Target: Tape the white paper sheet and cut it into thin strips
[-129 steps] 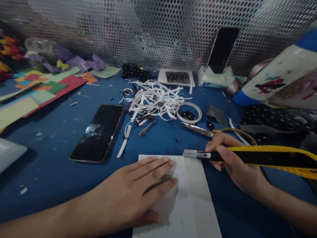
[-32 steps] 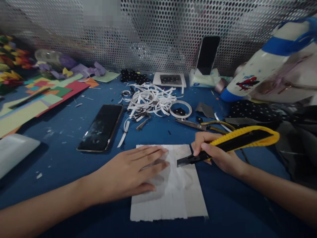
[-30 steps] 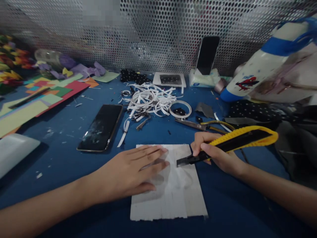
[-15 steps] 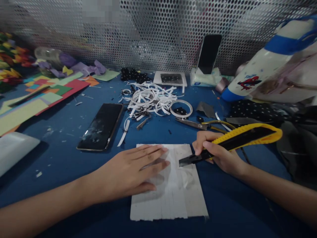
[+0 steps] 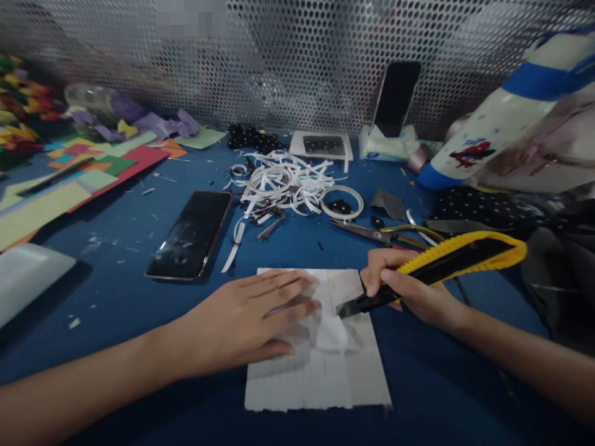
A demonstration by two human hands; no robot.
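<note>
A white board (image 5: 372, 365), its surface partly covered by white strips, lies flat on the blue table. My left hand (image 5: 260, 319) rests on its left part with the fingers stretched out. In my right hand (image 5: 413, 288) is a yellow and black utility knife (image 5: 460, 263), fingers wrapped round its front end. The blade points left and meets the board right of my left fingertips. A loose, lifted white strip (image 5: 332, 334) curls up beside the blade.
Beyond the board are a dark phone (image 5: 191, 235), a heap of white paper strips (image 5: 283, 183), a tape ring (image 5: 344, 203) and scissors (image 5: 365, 231). Coloured paper (image 5: 130, 170) lies at left. A white and blue bottle (image 5: 493, 124) leans at right, near a second phone (image 5: 396, 99).
The loose strip by the blade has shifted left and shows larger. The blade tip sits slightly lower on the board. My left hand stays in place.
</note>
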